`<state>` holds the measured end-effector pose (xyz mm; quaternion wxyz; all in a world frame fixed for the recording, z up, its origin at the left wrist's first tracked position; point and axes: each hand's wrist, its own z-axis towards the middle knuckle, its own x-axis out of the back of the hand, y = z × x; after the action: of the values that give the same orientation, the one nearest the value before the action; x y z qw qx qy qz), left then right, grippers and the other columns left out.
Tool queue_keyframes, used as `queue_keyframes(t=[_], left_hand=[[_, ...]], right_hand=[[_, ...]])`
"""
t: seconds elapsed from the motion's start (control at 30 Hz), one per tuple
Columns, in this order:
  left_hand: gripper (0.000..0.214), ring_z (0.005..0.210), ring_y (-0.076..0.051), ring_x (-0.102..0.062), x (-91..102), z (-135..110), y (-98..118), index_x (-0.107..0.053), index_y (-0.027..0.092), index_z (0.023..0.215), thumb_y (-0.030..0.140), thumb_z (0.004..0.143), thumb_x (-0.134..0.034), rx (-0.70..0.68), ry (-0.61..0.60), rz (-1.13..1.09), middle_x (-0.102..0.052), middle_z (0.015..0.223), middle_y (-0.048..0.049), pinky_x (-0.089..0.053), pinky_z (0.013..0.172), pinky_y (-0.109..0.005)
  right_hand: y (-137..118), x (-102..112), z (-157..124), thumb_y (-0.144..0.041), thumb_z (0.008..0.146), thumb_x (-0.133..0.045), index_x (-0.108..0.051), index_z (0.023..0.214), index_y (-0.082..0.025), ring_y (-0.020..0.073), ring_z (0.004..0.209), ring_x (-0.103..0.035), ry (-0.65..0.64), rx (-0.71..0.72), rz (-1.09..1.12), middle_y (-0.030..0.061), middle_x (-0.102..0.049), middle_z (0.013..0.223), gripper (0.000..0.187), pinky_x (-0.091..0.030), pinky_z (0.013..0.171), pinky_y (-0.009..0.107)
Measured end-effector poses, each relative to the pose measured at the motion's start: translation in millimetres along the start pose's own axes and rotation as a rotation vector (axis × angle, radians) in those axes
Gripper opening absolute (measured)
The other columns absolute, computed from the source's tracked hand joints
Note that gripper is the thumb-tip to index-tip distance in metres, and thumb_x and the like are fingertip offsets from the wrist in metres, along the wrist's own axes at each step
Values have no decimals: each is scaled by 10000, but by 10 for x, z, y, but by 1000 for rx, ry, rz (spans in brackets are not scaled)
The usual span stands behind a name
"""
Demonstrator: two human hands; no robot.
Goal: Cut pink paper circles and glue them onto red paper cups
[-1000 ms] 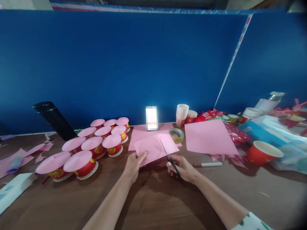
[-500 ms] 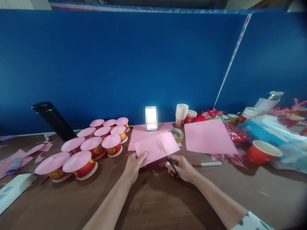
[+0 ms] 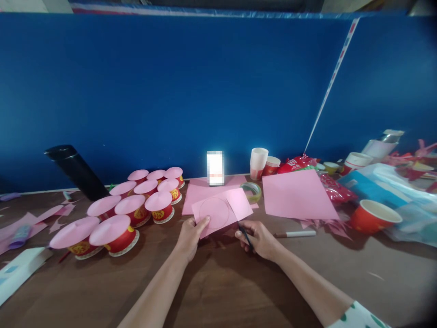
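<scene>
The left hand (image 3: 191,232) pinches the sheet (image 3: 221,209) by its near edge, raised off the table (image 3: 218,282), likely so the scissors (image 3: 240,222) can reach it. The right hand (image 3: 261,239) is closed round the scissors, blades at the sheet's right side.

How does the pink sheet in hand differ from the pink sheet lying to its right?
The held pink sheet has a circle drawn on it; the loose pink sheet looks blank. The left hand pinches the held pink sheet and scissors in the right hand meet it; the loose pink sheet lies flat on the table, untouched, and looks larger. Both are pink paper.
</scene>
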<state>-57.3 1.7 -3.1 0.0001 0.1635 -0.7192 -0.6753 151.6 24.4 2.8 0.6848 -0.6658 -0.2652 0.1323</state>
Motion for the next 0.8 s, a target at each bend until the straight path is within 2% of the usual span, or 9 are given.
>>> queue_keyframes(t=[0.23, 0.37, 0.6, 0.8], left_hand=[[442, 750, -224, -649, 12, 2, -6, -671, 75, 946, 395, 645, -709, 6, -10, 0, -703, 823, -121, -469, 739, -337], [437, 748, -219, -649, -9, -7, 22, -676, 74, 926, 392, 629, -721, 10, -13, -32, -703, 818, -124, -472, 740, -334], [434, 761, -228, -649, -26, -11, 46, -664, 61, 949, 374, 653, -710, 33, -28, -41, -699, 843, -139, -481, 722, -331], [423, 654, -197, -643, -44, -17, 63, -664, 67, 942, 347, 633, -731, 79, -10, -83, -702, 827, -133, -489, 597, -296]], right_hand=[[23, -6, 2, -480, 743, -581, -499, 730, -171, 68, 396, -465, 4, -20, 21, -41, -510, 528, 320, -291, 303, 141], [13, -11, 10, -510, 742, -568, -520, 777, -160, 68, 409, -491, -16, -54, 50, -31, -536, 552, 355, -294, 313, 137], [26, -3, 17, -533, 760, -535, -503, 752, -159, 71, 417, -508, -39, -52, 67, -31, -548, 558, 375, -318, 326, 145], [25, 35, 11, -559, 768, -514, -482, 710, -155, 75, 432, -525, -67, -39, 98, -11, -574, 573, 410, -312, 337, 145]])
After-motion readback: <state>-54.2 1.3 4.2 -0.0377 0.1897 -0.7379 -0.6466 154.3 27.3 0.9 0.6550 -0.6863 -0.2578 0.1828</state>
